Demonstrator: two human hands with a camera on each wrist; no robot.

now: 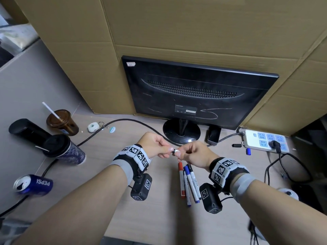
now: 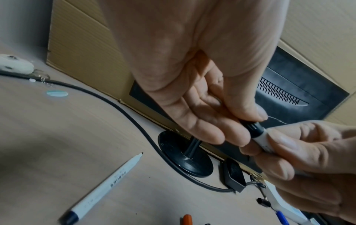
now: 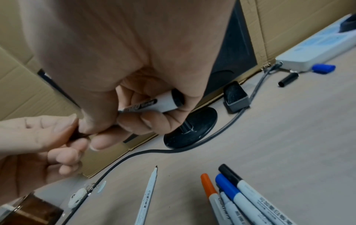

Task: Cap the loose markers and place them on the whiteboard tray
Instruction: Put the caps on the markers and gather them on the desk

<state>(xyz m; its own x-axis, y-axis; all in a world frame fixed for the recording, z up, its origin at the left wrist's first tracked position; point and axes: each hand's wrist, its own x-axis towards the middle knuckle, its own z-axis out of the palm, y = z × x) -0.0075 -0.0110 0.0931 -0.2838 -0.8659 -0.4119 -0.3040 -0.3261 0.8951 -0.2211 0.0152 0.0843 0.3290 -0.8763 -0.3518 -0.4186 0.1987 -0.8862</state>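
Observation:
Over the desk's middle my two hands meet on one white marker (image 3: 152, 105). My right hand (image 1: 182, 152) grips its barrel in curled fingers. My left hand (image 1: 168, 151) pinches the black cap (image 2: 253, 127), which sits on the barrel's end. A bundle of capped markers (image 1: 188, 183), red, blue and black, lies on the desk under my right wrist. One uncapped marker (image 3: 148, 196) with a bare black tip lies alone to their left. A loose black cap (image 1: 236, 145) and a loose blue cap (image 1: 248, 151) lie beside the power strip (image 1: 265, 140).
A black monitor (image 1: 194, 92) on a round stand (image 1: 181, 132) stands behind my hands, backed by cardboard sheets. A black cable (image 1: 123, 121) crosses the desk. At the left are two cups (image 1: 62, 121), a dark bottle (image 1: 26, 129) and a Pepsi can (image 1: 33, 184).

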